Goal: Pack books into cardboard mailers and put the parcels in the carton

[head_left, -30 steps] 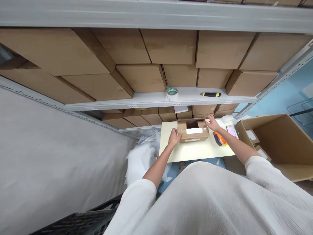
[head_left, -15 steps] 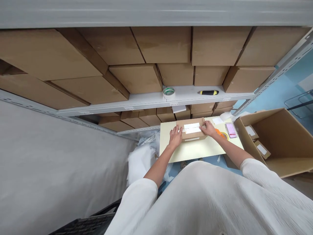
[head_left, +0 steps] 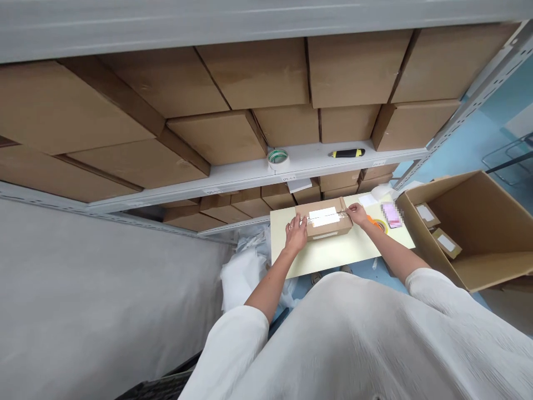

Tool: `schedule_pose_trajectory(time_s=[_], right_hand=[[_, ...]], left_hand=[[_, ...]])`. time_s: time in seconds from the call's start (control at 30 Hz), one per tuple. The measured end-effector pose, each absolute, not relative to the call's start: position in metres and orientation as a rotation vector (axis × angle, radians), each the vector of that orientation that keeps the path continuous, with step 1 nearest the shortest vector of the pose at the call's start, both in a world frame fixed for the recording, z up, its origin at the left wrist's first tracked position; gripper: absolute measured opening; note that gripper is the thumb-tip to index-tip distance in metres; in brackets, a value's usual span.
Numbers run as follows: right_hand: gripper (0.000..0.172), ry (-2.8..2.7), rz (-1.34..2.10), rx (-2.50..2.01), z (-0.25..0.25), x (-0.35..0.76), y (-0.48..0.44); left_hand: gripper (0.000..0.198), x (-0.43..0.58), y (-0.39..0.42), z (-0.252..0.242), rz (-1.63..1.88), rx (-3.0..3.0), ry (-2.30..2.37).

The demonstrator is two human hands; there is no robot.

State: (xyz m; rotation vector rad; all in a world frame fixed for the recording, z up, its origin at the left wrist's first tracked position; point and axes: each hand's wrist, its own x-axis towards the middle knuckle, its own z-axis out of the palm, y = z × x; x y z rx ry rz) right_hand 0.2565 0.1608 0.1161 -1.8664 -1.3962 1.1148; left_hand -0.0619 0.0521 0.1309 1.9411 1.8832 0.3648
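Note:
A small brown cardboard box (head_left: 330, 228) lies on a pale yellow board, with a white label (head_left: 323, 216) across its top seam. My left hand (head_left: 296, 232) grips the box's left end, fingers curled over the top edge. Shiny clear tape (head_left: 342, 214) runs along the seam and out past the right edge. At that edge my right hand (head_left: 357, 214) is closed in a pinch on the tape's end, slightly off the box. Orange and yellow tape rolls (head_left: 380, 225) lie beside my right wrist.
The board (head_left: 316, 261) also carries a phone-like pink item (head_left: 392, 215). A large open carton (head_left: 491, 222) on the right holds small labelled boxes. On the shelf (head_left: 308, 158) sit a tape roll (head_left: 278, 159) and a utility knife (head_left: 347, 153). White packing material (head_left: 241, 278) lies left.
My right hand has drawn a little to the right, from the box's top to just beyond its edge. My left hand stays on the box. The camera view has shifted slightly.

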Motion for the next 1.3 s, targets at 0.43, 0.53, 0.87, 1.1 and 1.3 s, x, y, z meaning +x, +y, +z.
schedule_pose_trajectory(time_s=[0.43,0.53,0.87,1.1,1.3], right_hand=[[0.021,-1.730,0.820,-2.212,0.063,0.377,0.080],[0.018,-1.855,0.798,-2.266,0.054,0.376,0.079],[0.034,-1.766,0.964,-2.259,0.034,0.374,0.082],[0.034,-1.747,0.859,-2.226,0.051,0.384,0.087],[0.044,-1.670,1.107,-1.966,0.116,0.401,0.111]], left_hand=[[0.065,-0.057,0.053,0.141,0.290,2.058,1.913],[0.068,-0.053,0.051,0.146,0.243,2.069,1.913],[0.065,-0.048,0.051,0.147,0.148,2.054,1.971],[0.064,-0.050,0.054,0.143,0.165,2.047,1.973],[0.067,-0.052,0.056,0.137,0.242,2.039,1.960]])
